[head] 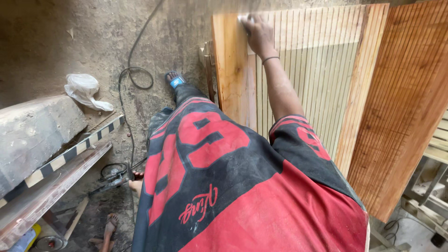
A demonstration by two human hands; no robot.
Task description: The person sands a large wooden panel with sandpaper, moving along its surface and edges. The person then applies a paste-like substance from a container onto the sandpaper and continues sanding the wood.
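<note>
right hand (258, 29): pressing a pale sanding pad (242, 18) flat on the slatted wooden door panel (322, 70), far end; grip closed over pad; left hand: not showing

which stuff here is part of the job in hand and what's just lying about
In use: right hand, pressed on the pale slatted wooden door panel; something small and pale under its fingers, unclear what.

Lying about: white plastic bag, black cable, power tool, striped bar, darker slatted panel.
</note>
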